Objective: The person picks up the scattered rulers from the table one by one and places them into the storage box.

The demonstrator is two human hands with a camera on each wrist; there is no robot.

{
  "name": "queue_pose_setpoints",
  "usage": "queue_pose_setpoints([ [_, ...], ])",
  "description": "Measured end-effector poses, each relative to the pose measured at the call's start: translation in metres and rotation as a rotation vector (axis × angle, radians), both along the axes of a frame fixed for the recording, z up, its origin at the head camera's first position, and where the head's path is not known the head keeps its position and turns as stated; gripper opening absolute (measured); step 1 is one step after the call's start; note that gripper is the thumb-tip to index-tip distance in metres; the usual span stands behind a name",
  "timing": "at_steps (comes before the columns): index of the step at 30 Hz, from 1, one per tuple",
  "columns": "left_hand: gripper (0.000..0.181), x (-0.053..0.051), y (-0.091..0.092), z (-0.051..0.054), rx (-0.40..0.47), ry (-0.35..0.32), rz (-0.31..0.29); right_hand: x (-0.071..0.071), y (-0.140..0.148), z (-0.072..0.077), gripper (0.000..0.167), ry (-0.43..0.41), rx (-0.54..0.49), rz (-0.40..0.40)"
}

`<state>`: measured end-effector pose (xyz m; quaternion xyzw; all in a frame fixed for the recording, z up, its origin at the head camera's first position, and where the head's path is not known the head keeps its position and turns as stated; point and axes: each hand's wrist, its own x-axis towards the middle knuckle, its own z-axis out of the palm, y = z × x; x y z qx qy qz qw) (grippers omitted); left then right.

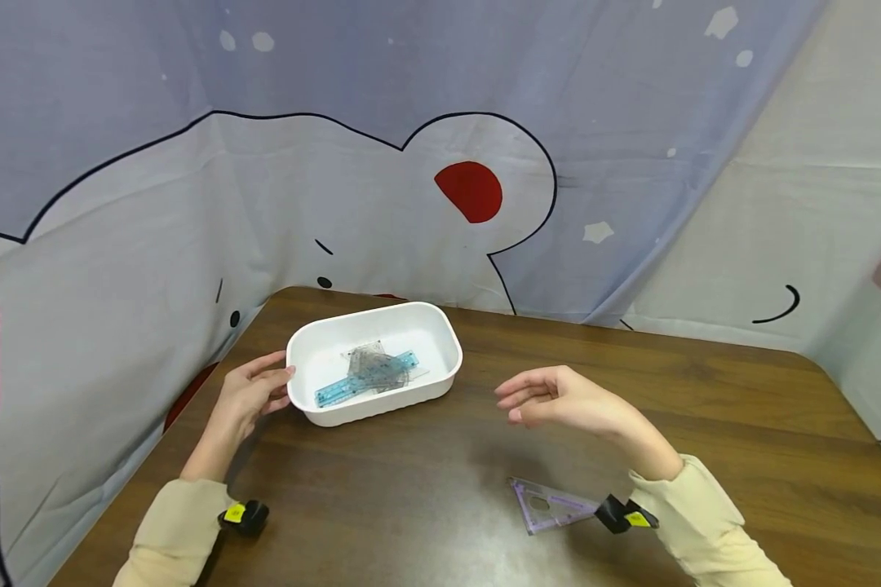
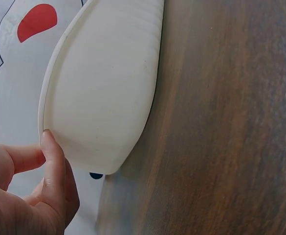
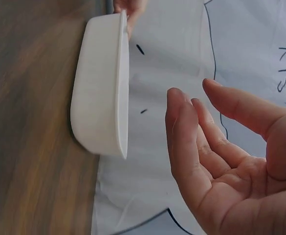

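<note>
A white plastic basket (image 1: 378, 409) stands on the table, holding a blue ruler (image 1: 334, 393) and several clear drawing tools, partly overlapping. At its left end my left hand (image 1: 253, 389) pinches the rim between thumb and fingers; the left wrist view shows this hand (image 2: 40, 188) at the basket's edge (image 2: 99, 88). My right hand (image 1: 568, 399) hovers above the table, right of the basket, with fingers loosely bent and nothing in them. Below that hand lies a clear set square with purple markings (image 1: 551, 505), its right tip hidden by the wrist camera.
The brown wooden table (image 1: 382, 505) reaches back to a printed curtain (image 1: 338, 196) hanging behind and to the left. A black wrist camera (image 1: 245, 518) sits on the left wrist, and another wrist camera (image 1: 620, 515) on the right.
</note>
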<state>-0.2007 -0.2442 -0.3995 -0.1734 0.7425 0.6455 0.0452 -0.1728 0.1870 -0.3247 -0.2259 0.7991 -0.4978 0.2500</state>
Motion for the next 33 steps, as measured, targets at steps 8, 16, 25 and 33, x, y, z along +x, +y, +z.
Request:
queue_pose_setpoints([
  [8,0.061,0.0,0.001,0.0,-0.003,0.001,-0.004,0.013,0.037,-0.002,0.043,0.02,-0.002,-0.037],
  [16,0.06,-0.001,0.002,0.0,-0.029,-0.002,0.003,0.026,0.07,-0.023,0.048,-0.012,-0.042,-0.044],
  [25,0.06,-0.001,0.001,0.0,-0.01,-0.004,0.007,0.039,0.079,-0.04,0.055,-0.038,-0.108,-0.062],
  [33,0.061,0.001,0.0,0.002,0.013,0.001,0.002,0.045,0.075,-0.052,0.057,-0.037,-0.104,-0.026],
])
